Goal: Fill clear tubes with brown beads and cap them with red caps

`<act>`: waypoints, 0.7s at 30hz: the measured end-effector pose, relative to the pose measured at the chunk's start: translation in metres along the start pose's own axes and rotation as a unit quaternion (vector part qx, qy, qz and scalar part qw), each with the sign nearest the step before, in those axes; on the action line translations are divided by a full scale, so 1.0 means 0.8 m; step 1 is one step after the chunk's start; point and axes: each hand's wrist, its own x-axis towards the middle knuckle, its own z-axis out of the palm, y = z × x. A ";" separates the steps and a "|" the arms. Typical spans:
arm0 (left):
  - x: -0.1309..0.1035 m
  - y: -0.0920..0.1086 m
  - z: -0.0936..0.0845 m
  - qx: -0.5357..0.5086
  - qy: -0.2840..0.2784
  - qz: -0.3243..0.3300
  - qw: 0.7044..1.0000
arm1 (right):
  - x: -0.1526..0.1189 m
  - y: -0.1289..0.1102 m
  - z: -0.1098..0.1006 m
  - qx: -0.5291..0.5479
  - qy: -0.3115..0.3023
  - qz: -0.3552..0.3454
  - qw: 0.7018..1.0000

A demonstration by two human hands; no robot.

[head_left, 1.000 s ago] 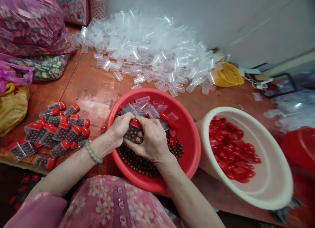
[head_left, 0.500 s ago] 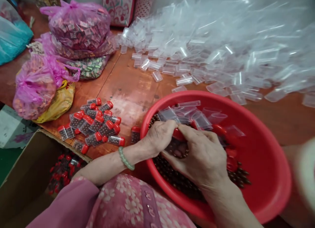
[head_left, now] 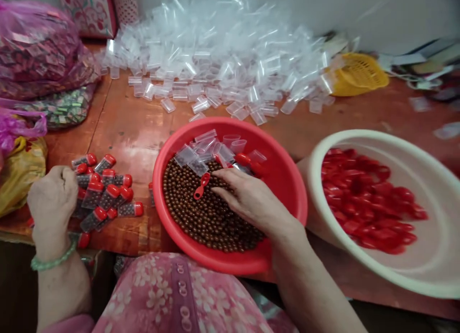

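My left hand (head_left: 53, 196), with a green bead bracelet at the wrist, is closed at the left edge of a pile of filled clear tubes with red caps (head_left: 109, 189); what it holds, if anything, is hidden. Over the red basin (head_left: 287, 179) my right hand (head_left: 247, 194) has its thumb and fingers apart, beside a small red scoop-like piece (head_left: 201, 186). That piece lies on the brown beads (head_left: 215, 227) filling much of the basin. Clear tubes (head_left: 204, 151) and a few red caps lie at the basin's far side.
Behind the basin spreads a large heap of clear tubes (head_left: 215, 60). A white basin (head_left: 442, 199) of red caps (head_left: 362, 199) stands at the right, a yellow basket (head_left: 359, 74) behind it. Stuffed pink bags (head_left: 39, 45) and a yellow bag (head_left: 25, 175) stand at the left.
The view has swung right, bringing in the white basin. My hands have parted: the left has moved from the basin to the capped tubes, and the right has opened over the beads.
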 end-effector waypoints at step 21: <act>0.005 0.141 0.142 -0.126 0.009 0.246 0.961 | 0.086 -0.029 0.023 -0.180 -0.064 0.050 0.980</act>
